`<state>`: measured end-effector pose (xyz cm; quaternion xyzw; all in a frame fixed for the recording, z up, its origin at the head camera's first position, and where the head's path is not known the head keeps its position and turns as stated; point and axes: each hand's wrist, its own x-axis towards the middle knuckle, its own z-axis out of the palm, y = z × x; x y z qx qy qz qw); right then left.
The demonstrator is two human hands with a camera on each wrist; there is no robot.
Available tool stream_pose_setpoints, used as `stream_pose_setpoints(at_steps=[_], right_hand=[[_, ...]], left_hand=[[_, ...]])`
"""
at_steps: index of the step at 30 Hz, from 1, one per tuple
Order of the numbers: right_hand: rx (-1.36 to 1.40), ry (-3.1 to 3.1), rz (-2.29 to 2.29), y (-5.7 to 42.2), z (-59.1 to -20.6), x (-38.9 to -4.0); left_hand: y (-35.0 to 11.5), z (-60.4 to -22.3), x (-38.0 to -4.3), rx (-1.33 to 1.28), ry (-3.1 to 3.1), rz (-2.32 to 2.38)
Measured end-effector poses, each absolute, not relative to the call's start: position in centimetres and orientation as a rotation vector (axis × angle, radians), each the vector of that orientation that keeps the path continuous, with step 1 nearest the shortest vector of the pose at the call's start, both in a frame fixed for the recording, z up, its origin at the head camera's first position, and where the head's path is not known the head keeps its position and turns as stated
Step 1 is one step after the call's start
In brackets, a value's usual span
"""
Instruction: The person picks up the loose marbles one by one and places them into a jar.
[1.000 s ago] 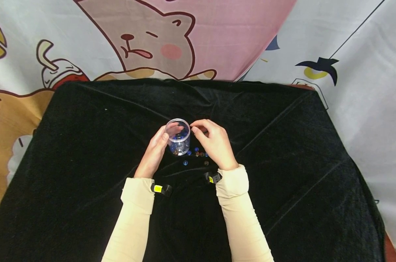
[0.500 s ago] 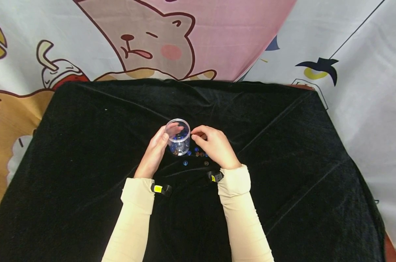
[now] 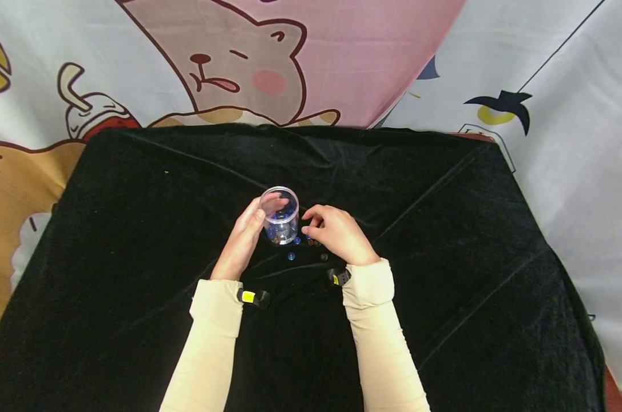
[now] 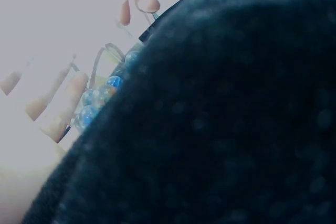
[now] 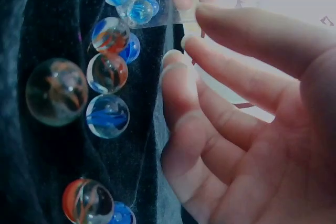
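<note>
My left hand point(image 3: 244, 237) holds a clear plastic cup point(image 3: 289, 231) by its left side, fingers behind it and thumb near the rim. Blue marbles and a few brownish ones show inside the cup. To its right, my right hand point(image 3: 340, 233) hovers low over loose glass marbles, thumb and forefinger apart. Nothing shows between its fingers in the right wrist view. There, an orange-swirled marble point(image 5: 107, 73), a blue-swirled marble point(image 5: 107, 115) and a larger-looking brownish marble point(image 5: 56, 92) lie beside the fingertips. Part of the group is hidden under my right hand in the head view.
Black velvety cloth point(image 3: 161, 257) covers the table, with folds running across it. A single blue marble point(image 3: 291, 256) and a dark marble point(image 3: 324, 257) lie nearer the body. Behind the table hangs a printed curtain point(image 3: 372, 57). Cloth blocks most of the left wrist view.
My right hand has come down from beside the cup's rim to the marbles, and its thumb and forefinger have spread. The left hand and cup have stayed in place.
</note>
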<state>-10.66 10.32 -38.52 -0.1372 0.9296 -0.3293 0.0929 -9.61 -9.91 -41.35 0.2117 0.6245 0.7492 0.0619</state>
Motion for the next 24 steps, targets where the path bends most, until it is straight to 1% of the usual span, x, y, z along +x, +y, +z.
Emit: stream_pose_setpoints(at_steps=[14, 24], right_hand=[[-0.402, 2.71, -0.804, 10.59, -38.88, -10.56], [-0.39, 2.701, -0.773, 10.4, -39.19, -10.63]], left_hand=[[-9.93, -41.39, -9.68, 0.662, 1.884, 2.262], [-9.94, -41.4, -9.62, 0.661, 1.885, 2.26]])
